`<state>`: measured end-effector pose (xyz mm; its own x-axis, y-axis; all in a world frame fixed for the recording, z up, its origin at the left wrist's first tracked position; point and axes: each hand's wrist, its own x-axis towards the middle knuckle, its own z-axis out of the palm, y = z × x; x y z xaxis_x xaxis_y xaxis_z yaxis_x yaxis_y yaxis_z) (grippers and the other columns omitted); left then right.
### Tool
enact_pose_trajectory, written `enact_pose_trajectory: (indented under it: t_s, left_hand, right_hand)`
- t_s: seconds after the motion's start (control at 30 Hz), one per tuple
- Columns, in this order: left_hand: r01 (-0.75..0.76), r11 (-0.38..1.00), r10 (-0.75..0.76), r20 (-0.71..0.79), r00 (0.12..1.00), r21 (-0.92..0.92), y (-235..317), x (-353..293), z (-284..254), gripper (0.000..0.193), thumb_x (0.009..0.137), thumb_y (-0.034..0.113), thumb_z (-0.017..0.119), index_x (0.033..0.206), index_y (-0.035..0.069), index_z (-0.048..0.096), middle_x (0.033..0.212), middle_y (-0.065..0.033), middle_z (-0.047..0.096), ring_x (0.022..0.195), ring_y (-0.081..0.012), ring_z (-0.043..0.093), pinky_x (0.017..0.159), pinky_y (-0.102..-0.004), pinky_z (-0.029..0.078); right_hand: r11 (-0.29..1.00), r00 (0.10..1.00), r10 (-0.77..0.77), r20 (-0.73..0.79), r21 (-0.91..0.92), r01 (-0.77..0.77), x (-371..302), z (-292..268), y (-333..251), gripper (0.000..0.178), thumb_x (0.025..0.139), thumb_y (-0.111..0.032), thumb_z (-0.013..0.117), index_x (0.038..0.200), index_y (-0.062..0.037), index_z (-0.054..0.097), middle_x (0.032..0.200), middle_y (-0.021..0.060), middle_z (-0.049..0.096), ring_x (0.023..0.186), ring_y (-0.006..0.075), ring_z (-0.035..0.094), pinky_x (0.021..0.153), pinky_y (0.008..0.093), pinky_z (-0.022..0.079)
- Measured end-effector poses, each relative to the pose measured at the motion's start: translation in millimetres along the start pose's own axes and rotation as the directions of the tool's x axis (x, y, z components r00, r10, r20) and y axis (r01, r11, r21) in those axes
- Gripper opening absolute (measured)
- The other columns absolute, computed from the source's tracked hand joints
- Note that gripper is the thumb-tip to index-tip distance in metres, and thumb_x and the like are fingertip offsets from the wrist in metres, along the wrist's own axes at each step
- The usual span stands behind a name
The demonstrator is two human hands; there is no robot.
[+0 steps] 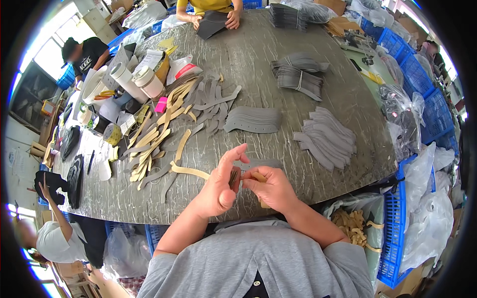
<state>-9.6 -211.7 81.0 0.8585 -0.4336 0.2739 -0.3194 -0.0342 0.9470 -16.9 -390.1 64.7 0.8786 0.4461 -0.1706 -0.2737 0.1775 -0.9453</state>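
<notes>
Close in front of my chest, my left hand [218, 185] has its index finger raised and its other fingers curled around a small stack of thin strips [233, 178], seen edge-on. My right hand [272, 189] is beside it, thumb and fingers pinching a tan strip [259, 176] whose lower end shows under the palm. Just beyond my hands a grey curved piece [261, 163] lies on the table. A tan strip [191, 172] from the pile reaches my left hand. A fanned row of grey curved pieces [253, 119] lies farther off.
Loose tan and grey strips [154, 149] heap at the left, near white containers [148, 82]. Grey stacks [325, 138] and a tied bundle [300, 77] lie right on the table [348, 89]. A blue crate [392, 223] stands by my right. Co-workers sit opposite and left.
</notes>
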Motion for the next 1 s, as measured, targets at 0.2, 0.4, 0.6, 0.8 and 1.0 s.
enact_pose_trajectory:
  t_s: [0.2, 0.4, 0.6, 0.8, 1.0]
  left_hand:
    - [-0.257, 0.78, 0.203, 0.158, 0.966, 0.571, -6.1, -1.7, 4.5, 0.117, 0.066, 0.081, 0.05, 0.146, 0.0, 0.024, 0.123, -0.0229, 0.045, 0.088, -0.0382, 0.062, 0.064, -0.0392, 0.054]
    - [-0.3, 0.809, 0.237, 0.185, 0.954, 0.506, -10.8, -4.5, 8.3, 0.114, 0.069, 0.081, 0.048, 0.147, 0.002, 0.022, 0.125, -0.0233, 0.045, 0.086, -0.0361, 0.063, 0.063, -0.04, 0.054]
    - [-0.053, 0.999, 0.053, 0.034, 0.998, 0.006, -13.2, -11.6, 12.5, 0.116, 0.071, 0.083, 0.047, 0.148, 0.002, 0.016, 0.127, -0.0192, 0.045, 0.081, -0.0243, 0.062, 0.06, -0.032, 0.051]
    - [-0.152, 0.956, 0.118, 0.146, 0.982, 0.25, -10.2, -9.7, 5.0, 0.116, 0.071, 0.08, 0.05, 0.147, 0.0, 0.017, 0.126, -0.0214, 0.046, 0.069, -0.0207, 0.062, 0.057, -0.0316, 0.052]
    - [-0.297, 0.844, 0.203, 0.247, 0.948, 0.446, -8.5, -6.3, 5.0, 0.111, 0.073, 0.075, 0.052, 0.146, -0.002, 0.018, 0.127, -0.0263, 0.045, 0.066, -0.0251, 0.064, 0.056, -0.0333, 0.055]
  right_hand:
    - [0.976, 0.999, -0.039, -0.013, -0.214, 0.036, 1.1, 0.9, -0.7, 0.016, 0.088, -0.013, 0.066, 0.091, 0.0027, 0.069, 0.079, 0.0037, 0.068, 0.069, 0.0076, 0.058, 0.06, 0.0244, 0.046]
    - [0.982, 1.0, -0.007, 0.0, -0.188, 0.007, -0.8, -1.2, -1.5, 0.014, 0.084, -0.011, 0.067, 0.083, 0.0028, 0.068, 0.073, 0.0018, 0.066, 0.064, 0.0059, 0.055, 0.057, 0.0248, 0.044]
    - [0.994, 0.996, 0.087, 0.035, 0.056, -0.089, -1.4, 1.1, -2.1, 0.014, 0.088, -0.013, 0.066, 0.09, 0.0008, 0.067, 0.075, 0.0022, 0.066, 0.059, 0.0038, 0.052, 0.051, 0.0216, 0.041]
    - [0.994, 0.994, 0.095, 0.059, 0.057, -0.098, -0.7, -5.4, -4.6, 0.017, 0.091, -0.016, 0.066, 0.093, 0.0004, 0.066, 0.076, 0.0041, 0.067, 0.055, 0.0045, 0.052, 0.048, 0.0204, 0.04]
    - [0.991, 0.994, 0.108, 0.018, -0.078, -0.106, -4.3, -5.7, -12.5, 0.015, 0.088, -0.013, 0.067, 0.089, 0.0013, 0.067, 0.076, 0.0042, 0.067, 0.056, 0.0051, 0.052, 0.049, 0.0213, 0.041]
